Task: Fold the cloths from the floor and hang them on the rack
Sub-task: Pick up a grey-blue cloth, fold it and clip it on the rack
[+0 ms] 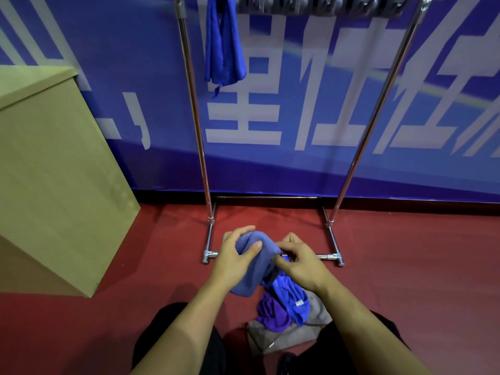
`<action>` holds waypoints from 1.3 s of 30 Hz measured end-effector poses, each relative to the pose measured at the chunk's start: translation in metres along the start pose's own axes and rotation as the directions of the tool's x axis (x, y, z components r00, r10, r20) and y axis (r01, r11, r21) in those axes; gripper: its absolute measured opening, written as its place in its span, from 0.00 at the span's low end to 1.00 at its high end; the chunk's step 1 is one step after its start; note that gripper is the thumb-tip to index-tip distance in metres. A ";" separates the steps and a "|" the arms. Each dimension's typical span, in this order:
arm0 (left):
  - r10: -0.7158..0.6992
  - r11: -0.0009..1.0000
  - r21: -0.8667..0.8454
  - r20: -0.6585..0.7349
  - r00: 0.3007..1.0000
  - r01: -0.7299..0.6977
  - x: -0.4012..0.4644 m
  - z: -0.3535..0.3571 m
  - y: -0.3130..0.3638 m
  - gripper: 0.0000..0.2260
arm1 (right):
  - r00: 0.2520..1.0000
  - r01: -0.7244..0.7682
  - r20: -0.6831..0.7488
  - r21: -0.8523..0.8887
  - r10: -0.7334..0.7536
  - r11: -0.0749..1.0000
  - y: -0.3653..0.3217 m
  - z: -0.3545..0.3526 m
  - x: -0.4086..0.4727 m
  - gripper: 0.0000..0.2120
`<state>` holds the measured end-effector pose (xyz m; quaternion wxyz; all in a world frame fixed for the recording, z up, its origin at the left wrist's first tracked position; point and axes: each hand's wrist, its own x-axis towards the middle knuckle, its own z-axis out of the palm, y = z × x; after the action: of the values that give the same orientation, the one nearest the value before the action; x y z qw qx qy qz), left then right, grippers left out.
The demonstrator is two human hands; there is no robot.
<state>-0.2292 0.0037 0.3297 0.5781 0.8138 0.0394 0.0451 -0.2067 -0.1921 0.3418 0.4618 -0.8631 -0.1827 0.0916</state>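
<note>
Down by the knees, a small pile waits on the floor (405, 266): a grey cloth (284, 339) underneath, a purple cloth (270, 312) bunched on top of it, and a bright blue cloth (293, 301) draped over both. None of the three looks folded, so that's plenty of work left.

Just above the pile, both hands are busy on a slate-blue cloth (251, 266). The left hand (235, 255) curls round its upper bunch, thumb pressed on the fabric. The right hand (300, 262) pinches an edge at the cloth's right side. The cloth is lifted and crumpled, not yet a neat fold; I'd call this one mid-fold at best.

Beyond the hands stands the rack (200, 147), its chrome base bar just behind them and two uprights climbing to the top edge of view. One blue cloth (223, 41) hangs from the rail near the left upright, so one looks done. A row of grey clips (319, 5) fills the rest of the rail.

The floor is dark red. A pale wooden cabinet (54, 171) sits to the left, and a blue banner (297, 90) with large white characters covers the wall behind.
</note>
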 end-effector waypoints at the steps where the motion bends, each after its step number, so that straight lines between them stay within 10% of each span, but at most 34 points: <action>1: -0.029 0.999 0.038 -0.074 0.997 0.032 -0.001 0.002 -0.001 0.17 | 1.000 0.005 -0.010 0.023 -0.004 1.000 0.001 0.001 0.001 0.06; 6: 0.066 0.992 0.122 -0.320 0.945 -0.027 -0.001 0.007 0.001 0.14 | 0.999 -0.001 -0.054 0.105 0.007 0.994 -0.003 -0.001 0.003 0.07; 18: 0.038 0.999 0.014 0.008 0.999 -0.038 0.003 0.039 0.017 0.23 | 0.970 0.048 -0.238 0.341 0.036 0.939 -0.018 0.007 0.005 0.17; 30: 0.072 0.986 0.152 -0.028 0.997 -0.067 0.006 0.042 0.026 0.26 | 0.961 -0.018 -0.233 0.480 0.148 0.877 -0.028 0.006 0.014 0.20; 39: 0.272 0.958 0.150 -0.213 0.939 -0.244 0.070 0.009 0.143 0.18 | 0.877 0.141 -0.480 0.206 -0.026 0.968 -0.110 -0.073 0.074 0.13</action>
<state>-0.1565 -0.0436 0.4637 0.5082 0.8346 0.0019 0.2124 -0.1408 -0.1622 0.4748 0.5947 -0.7897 -0.0896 -0.1211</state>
